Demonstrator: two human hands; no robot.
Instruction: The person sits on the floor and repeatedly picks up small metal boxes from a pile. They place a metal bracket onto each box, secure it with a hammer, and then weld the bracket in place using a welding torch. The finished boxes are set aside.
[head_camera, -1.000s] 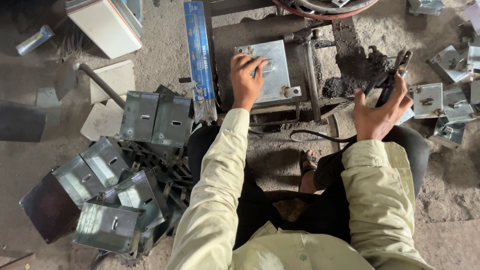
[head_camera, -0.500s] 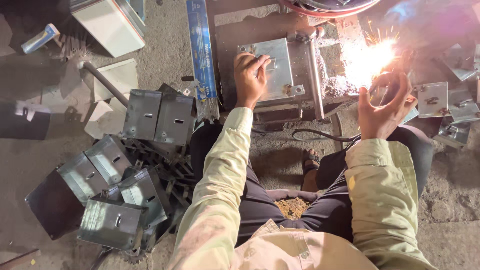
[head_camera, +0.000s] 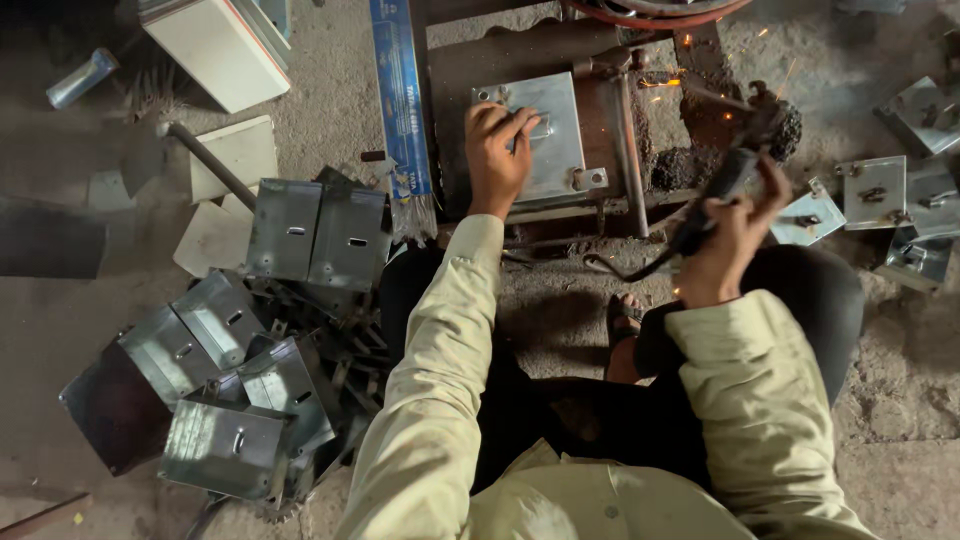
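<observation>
Only the head view here, looking straight down at someone sitting on the ground. The main piece is a flat, roughly square metal plate (head_camera: 545, 135), dull silver, with small tabs with holes at its corners and a little handle-like bit near the middle. It lies flat on a dark, rusty steel work stand (head_camera: 600, 120) on the floor, square to the stand's edges, with no real long axis; its near edge runs along the stand's near edge.

The left hand (head_camera: 497, 150) is pressed down on the plate's left half, fingers (head_camera: 520, 125) curled and close together, tips on the metal near the handle bit.

The right hand (head_camera: 730, 240) is over by the stand's right near corner, fingers wrapped tight around a black welding electrode holder (head_camera: 735, 170). Its long axis runs diagonally, pointing up and away toward the stand's far right, where a few orange sparks (head_camera: 665, 80) show. A black cable (head_camera: 630, 268) trails from it toward the knees.

Left of the legs there's a heap of grey metal boxes (head_camera: 250, 380) on the dirt floor, and more plates (head_camera: 880, 195) lie to the right. A blue packet of rods (head_camera: 402, 100) lies along the stand's left edge.
</observation>
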